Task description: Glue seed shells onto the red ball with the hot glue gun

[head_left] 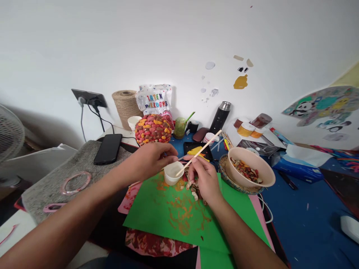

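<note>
My right hand (206,177) grips a pale wooden stick (206,145) like a chopstick, slanting down to the left with its lower end inside a small white cup (171,176). The cup stands on a green sheet (157,201) smeared with orange-brown paint. Beside and partly beneath my right hand lies a pile of small shell-like pieces (194,195). My left hand (158,157) is at the cup's far left rim, its fingers curled towards the thumb. What those fingers hold, if anything, I cannot make out.
A bowl (252,164) of painted pieces sits in a woven basket on the right. Behind the cup are a black tray (206,147), a round object covered in red and orange pieces (153,129), a green jar (180,129) and a flask (220,117). A phone (108,149) lies left.
</note>
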A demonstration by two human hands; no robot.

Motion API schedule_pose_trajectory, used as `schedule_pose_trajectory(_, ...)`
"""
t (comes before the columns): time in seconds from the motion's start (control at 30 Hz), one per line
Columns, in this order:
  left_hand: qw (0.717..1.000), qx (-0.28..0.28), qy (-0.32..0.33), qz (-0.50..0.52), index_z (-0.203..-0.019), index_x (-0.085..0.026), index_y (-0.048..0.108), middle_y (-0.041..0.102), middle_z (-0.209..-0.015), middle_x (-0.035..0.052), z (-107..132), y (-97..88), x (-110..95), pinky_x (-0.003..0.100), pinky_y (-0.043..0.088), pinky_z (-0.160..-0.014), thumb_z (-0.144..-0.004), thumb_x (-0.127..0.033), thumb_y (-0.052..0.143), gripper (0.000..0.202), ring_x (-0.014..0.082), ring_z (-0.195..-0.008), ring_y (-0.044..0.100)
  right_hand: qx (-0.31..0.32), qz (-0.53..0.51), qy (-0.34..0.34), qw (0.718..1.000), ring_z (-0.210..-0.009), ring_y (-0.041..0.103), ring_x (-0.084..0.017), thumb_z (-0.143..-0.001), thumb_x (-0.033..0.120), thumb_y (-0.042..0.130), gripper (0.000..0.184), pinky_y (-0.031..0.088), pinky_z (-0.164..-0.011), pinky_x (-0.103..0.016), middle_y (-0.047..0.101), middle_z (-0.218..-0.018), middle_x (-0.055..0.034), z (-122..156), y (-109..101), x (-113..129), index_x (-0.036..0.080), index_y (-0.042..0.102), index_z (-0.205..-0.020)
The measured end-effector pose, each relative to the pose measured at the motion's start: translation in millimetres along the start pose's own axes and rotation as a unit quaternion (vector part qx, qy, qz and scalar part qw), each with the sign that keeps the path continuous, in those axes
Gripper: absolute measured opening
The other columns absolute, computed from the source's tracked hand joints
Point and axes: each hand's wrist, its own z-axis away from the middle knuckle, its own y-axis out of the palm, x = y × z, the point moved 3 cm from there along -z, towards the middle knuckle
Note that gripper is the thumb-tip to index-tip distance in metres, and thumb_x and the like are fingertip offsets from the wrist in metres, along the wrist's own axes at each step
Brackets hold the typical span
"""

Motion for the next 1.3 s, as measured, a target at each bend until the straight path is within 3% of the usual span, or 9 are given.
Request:
schedule_pose_trajectory(0.2, 1.0, 0.011, 0.003, 0.011, -0.109, -0.022, 0.083, 0.082, -0.102, 0.0063, -1.9, 24.5, -6.9, 0.032, 0.049, -0.079, -0.101, -0.045, 0.066, 0.029, 0.0249, -0.094, 0.071, -0.016, -0.014, -0.015, 1.0, -0.046, 0.045, -0.013, -0.101, 0.065, 0.065, 0.049, 0.042, -0.046, -0.026, 0.053, -0.052, 0.0065, 0.5, 1.0, 0.7, 0.019, 0.081, -0.105)
schedule_pose_trajectory(0.47, 0.993, 0.02, 0.051, 0.108, -0.089, -0.024, 0.083, 0.076, -0.085, 0.0006, -4.0, 47.8, -13.2, 0.028, 0.045, -0.074, -0.106, -0.036, 0.061, 0.03, 0.0184, -0.079, 0.065, -0.01, -0.051, -0.006, 0.999, -0.044, 0.045, -0.012, -0.101, 0.061, 0.067, 0.046, 0.041, -0.044, -0.023, 0.055, -0.051, 0.0063, 2.2, 2.7, -3.3, 0.019, 0.082, -0.107)
schedule_pose_trajectory(0.6, 0.994, -0.008, 0.074, 0.078, -0.087, -0.024, 0.082, 0.075, -0.084, 0.0007, -2.4, 43.4, -17.1, 0.029, 0.044, -0.077, -0.108, -0.034, 0.059, 0.033, 0.0186, -0.079, 0.064, 0.0, -0.082, 0.004, 0.997, -0.044, 0.043, -0.012, -0.101, 0.06, 0.068, 0.044, 0.039, -0.044, -0.024, 0.054, -0.052, 0.0067, 0.9, 1.6, -8.9, 0.019, 0.081, -0.107)
schedule_pose_trajectory(0.73, 0.998, -0.017, 0.057, 0.035, -0.093, -0.023, 0.083, 0.078, -0.09, 0.0035, -0.6, 36.6, -14.6, 0.031, 0.045, -0.078, -0.107, -0.036, 0.062, 0.028, 0.0212, -0.086, 0.067, 0.011, -0.106, 0.007, 0.994, -0.044, 0.042, -0.011, -0.101, 0.06, 0.068, 0.043, 0.037, -0.044, -0.024, 0.053, -0.054, 0.0067, -0.8, 0.6, -7.1, 0.019, 0.081, -0.107)
schedule_pose_trajectory(0.87, 0.999, -0.027, 0.043, 0.005, -0.104, -0.023, 0.085, 0.081, -0.096, 0.0054, 0.3, 32.0, -7.9, 0.031, 0.047, -0.08, -0.106, -0.038, 0.064, 0.025, 0.0225, -0.091, 0.07, -0.013, -0.143, -0.002, 0.99, -0.044, 0.042, -0.011, -0.098, 0.059, 0.072, 0.044, 0.034, -0.043, -0.024, 0.053, -0.054, 0.0063, -4.4, -4.0, 3.3, 0.017, 0.083, -0.106)
schedule_pose_trajectory(1.03, 0.998, -0.014, 0.059, -0.032, -0.104, -0.021, 0.085, 0.081, -0.097, 0.0069, 1.0, 26.5, -6.6, 0.032, 0.048, -0.08, -0.107, -0.035, 0.061, 0.028, 0.0229, -0.089, 0.07, -0.045, -0.157, -0.012, 0.986, -0.043, 0.042, -0.01, -0.092, 0.064, 0.079, 0.048, 0.032, -0.043, -0.023, 0.052, -0.052, 0.0063, -8.5, -9.3, 8.2, 0.017, 0.085, -0.1)
schedule_pose_trajectory(1.13, 0.998, -0.005, 0.054, -0.022, -0.104, -0.021, 0.084, 0.082, -0.099, 0.0061, 0.6, 23.8, -7.5, 0.032, 0.048, -0.081, -0.106, -0.034, 0.06, 0.027, 0.0228, -0.091, 0.071, -0.05, -0.146, -0.014, 0.988, -0.043, 0.041, -0.009, -0.093, 0.063, 0.08, 0.046, 0.032, -0.043, -0.023, 0.052, -0.052, 0.0064, -8.4, -9.4, 4.9, 0.017, 0.086, -0.097)
schedule_pose_trajectory(1.3, 0.999, -0.015, 0.021, 0.022, -0.106, -0.021, 0.083, 0.082, -0.098, 0.0045, 0.5, 25.4, -8.2, 0.03, 0.049, -0.077, -0.107, -0.045, 0.059, 0.034, 0.0212, -0.087, 0.072, -0.033, -0.117, -0.021, 0.992, -0.045, 0.042, -0.01, -0.096, 0.064, 0.078, 0.047, 0.034, -0.045, -0.024, 0.053, -0.052, 0.006, -5.6, -7.4, 0.9, 0.018, 0.084, -0.097)
